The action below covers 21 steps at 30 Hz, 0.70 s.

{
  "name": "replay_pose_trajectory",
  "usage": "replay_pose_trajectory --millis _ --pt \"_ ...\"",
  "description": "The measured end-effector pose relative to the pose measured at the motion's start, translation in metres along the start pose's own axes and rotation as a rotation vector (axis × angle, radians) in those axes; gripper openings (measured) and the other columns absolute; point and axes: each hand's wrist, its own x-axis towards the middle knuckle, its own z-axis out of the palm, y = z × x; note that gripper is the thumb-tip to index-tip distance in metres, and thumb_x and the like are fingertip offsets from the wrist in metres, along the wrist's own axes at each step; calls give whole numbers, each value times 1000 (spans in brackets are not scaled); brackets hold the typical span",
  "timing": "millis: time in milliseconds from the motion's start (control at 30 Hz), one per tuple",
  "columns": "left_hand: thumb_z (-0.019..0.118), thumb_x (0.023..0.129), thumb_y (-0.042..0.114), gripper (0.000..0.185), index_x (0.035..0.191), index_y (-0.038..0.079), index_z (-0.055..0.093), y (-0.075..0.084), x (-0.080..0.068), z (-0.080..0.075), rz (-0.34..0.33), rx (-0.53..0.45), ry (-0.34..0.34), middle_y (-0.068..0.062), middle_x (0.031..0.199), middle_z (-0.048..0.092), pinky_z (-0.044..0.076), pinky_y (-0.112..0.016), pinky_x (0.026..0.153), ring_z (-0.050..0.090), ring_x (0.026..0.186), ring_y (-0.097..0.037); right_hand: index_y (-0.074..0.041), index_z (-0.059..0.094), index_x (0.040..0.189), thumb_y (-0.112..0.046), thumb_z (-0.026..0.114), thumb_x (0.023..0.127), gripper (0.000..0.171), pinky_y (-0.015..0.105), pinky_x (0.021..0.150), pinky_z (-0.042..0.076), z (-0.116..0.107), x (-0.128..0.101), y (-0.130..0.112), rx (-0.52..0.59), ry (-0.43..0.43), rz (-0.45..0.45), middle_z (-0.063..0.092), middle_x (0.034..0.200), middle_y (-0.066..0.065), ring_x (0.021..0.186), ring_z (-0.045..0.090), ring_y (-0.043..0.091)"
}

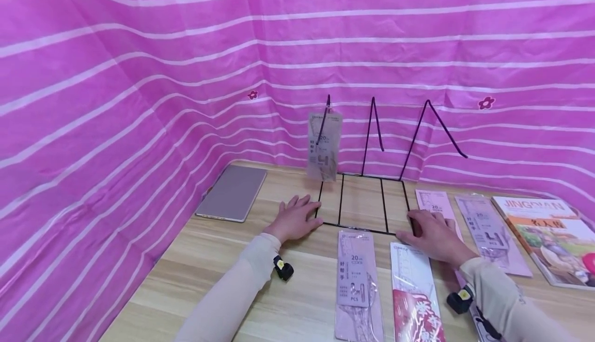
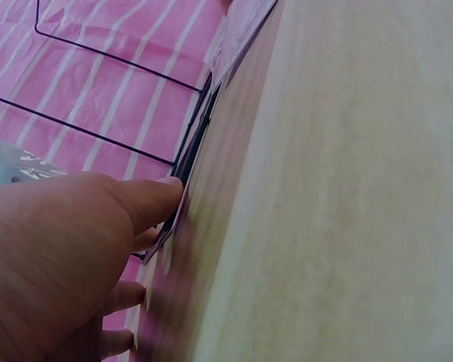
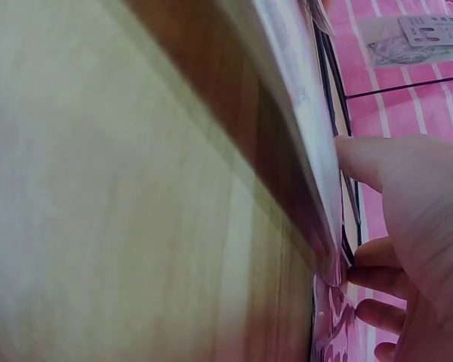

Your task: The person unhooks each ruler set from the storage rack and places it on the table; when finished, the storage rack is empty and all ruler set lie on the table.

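A black wire rack [image 1: 386,205] stands at the back of the table, its flat base on the wood and three bent prongs rising from its rear. A packaged ruler set [image 1: 324,145] hangs on the left prong. My left hand [image 1: 295,219] holds the base's front left corner between thumb and index finger, the other fingers spread over the wood. At the front right corner, my right hand [image 1: 432,234] pinches the wire with its thumb and bent index finger. In the right wrist view, the thumb [image 3: 362,158] lies right at the front bar.
A pink ruler pack [image 1: 355,285] and a red-and-white pack [image 1: 411,280] lie before the rack. More ruler packs [image 1: 488,228] and magazines [image 1: 553,238] are on the right. A grey notebook [image 1: 234,192] lies left. Pink striped cloth [image 1: 186,73] hangs behind and on the left.
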Motion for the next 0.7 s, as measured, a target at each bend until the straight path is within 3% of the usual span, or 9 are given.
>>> replay_pose_trajectory --millis 467,600,700 --pt "56 105 55 60 159 30 48 -1 -2 11 -1 -7 9 -8 174 29 10 -75 126 20 162 -41 4 52 149 -66 70 92 92 74 106 30 12 -7 3 -33 20 9 47 155 32 134 42 54" --pt "59 105 51 55 152 25 56 -3 0 0 28 -46 75 -11 173 32 23 -72 125 28 160 -39 4 53 149 -67 71 91 93 75 107 28 10 -4 2 -29 15 20 48 155 32 134 41 54" --pt "63 104 47 53 150 23 58 -7 1 -18 51 -118 166 -10 175 27 29 -70 123 26 161 -37 4 53 148 -67 71 91 93 75 107 29 7 -1 -1 -34 19 15 48 155 31 135 41 53"
